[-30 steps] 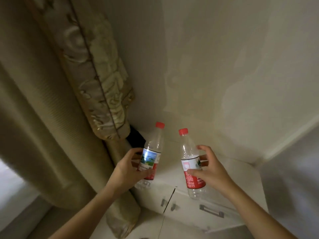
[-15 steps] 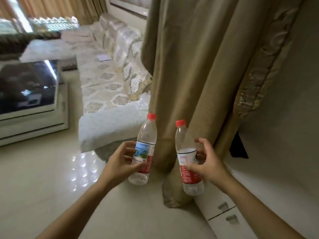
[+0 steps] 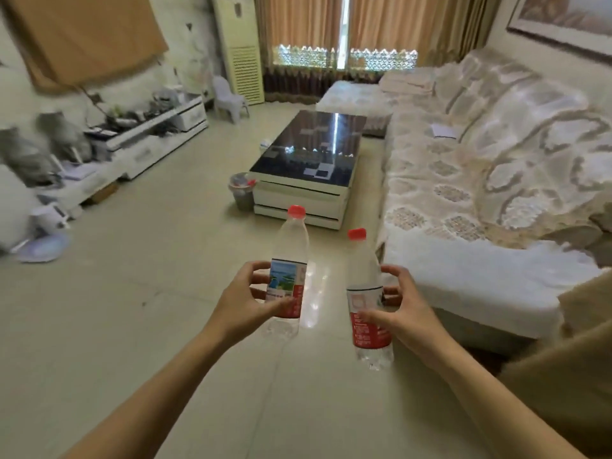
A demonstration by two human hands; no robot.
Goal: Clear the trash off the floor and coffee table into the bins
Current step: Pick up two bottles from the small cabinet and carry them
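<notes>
My left hand (image 3: 245, 301) grips a clear plastic bottle (image 3: 291, 246) with a red cap and a blue-and-red label, held upright in front of me. My right hand (image 3: 402, 313) grips a second clear bottle (image 3: 362, 260), also red-capped and upright, with a white-and-red label. Both bottles look empty. Farther ahead stands a dark glass-topped coffee table (image 3: 318, 150) with a few small papers on it. A small grey bin (image 3: 241, 191) lined with a bag stands on the floor at the table's near left corner.
A long sofa (image 3: 480, 180) under a patterned cover runs along the right. A low white TV cabinet (image 3: 145, 140) with clutter lines the left wall. A white plastic chair (image 3: 230, 97) and a tall air conditioner (image 3: 240, 48) stand at the back. Glossy tiled floor lies between.
My view has swung left from the corner curtain and wall to the whole living room. Both hands keep the same hold on the bottles.
</notes>
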